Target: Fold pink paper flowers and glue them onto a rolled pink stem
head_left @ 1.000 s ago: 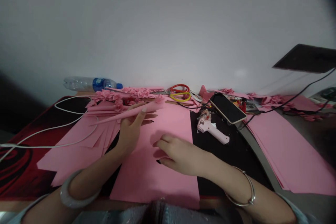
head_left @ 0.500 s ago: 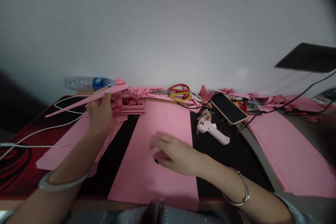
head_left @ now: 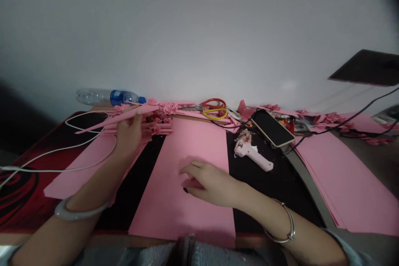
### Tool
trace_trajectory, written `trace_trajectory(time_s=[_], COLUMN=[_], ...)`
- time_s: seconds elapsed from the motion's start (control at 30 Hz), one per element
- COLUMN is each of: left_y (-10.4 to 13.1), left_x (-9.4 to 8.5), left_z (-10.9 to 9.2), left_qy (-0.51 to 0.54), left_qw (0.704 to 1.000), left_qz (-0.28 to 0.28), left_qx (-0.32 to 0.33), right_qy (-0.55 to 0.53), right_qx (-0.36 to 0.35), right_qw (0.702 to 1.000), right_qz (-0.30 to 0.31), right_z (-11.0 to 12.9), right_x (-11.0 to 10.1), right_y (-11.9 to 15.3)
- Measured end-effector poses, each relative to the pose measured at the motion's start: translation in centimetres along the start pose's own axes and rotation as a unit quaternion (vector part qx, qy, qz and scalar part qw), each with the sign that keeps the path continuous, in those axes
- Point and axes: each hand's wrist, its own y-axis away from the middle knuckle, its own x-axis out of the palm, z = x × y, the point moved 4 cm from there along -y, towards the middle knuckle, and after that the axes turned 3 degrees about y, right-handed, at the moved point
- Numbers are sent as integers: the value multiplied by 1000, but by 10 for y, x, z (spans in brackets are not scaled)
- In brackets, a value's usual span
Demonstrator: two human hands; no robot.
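Observation:
At the left, my left hand is closed round a long pink rolled-paper cone, whose narrow tip points left and whose wide end carries pink folded paper. Beneath and beside it lies a pile of pink paper flowers and rolls. A large pink paper sheet lies flat in front of me. My right hand rests over this sheet with fingers apart and slightly curled, holding nothing.
Right of the sheet are a pink glue gun and a phone. Scissors with red and yellow handles lie by the wall. More pink sheets sit at right. A plastic bottle and white cable are at left.
My left hand has moved right and slightly down with the paper cone, nearer the flower pile. More of the bottle, with its blue cap, now shows. My right hand has stayed in place.

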Motion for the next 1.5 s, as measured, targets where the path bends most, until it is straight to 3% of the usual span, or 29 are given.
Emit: trace_trajectory(time_s=[0.13, 0.43, 0.53, 0.67, 0.73, 1.0, 1.27, 1.4, 1.5], left_y=[8, 17, 20, 21, 20, 25, 43, 48, 45], left_x=[9, 27, 31, 28, 27, 31, 47, 52, 51], left_z=[2, 10, 6, -2, -2, 7, 15, 20, 21], left_qy=[-1, 55, 54, 30, 23, 1, 129, 168, 188], left_qw=[1000, 991, 990, 995, 996, 994, 968, 955, 956], left_qz=[4, 93, 121, 87, 81, 83, 140, 160, 138], left_qx=[-22, -73, -51, 24, 28, -66, -162, -184, -177], right_qy=[-3, -7, -13, -20, -22, -18, 49, 90, 103], right_qx=[-3, 25, 44, 54, 55, 65, 86, 115, 117], right_qw=[1000, 996, 994, 991, 990, 988, 979, 976, 979], right_qz=[-29, -85, -103, -122, -130, -138, -181, -160, -132], right_z=[-2, -18, -21, -23, -23, -25, -24, -26, -27], right_x=[2, 11, 12, 13, 14, 15, 10, 7, 9], right_y=[-3, -5, -4, -4, -3, -3, -1, -3, -5])
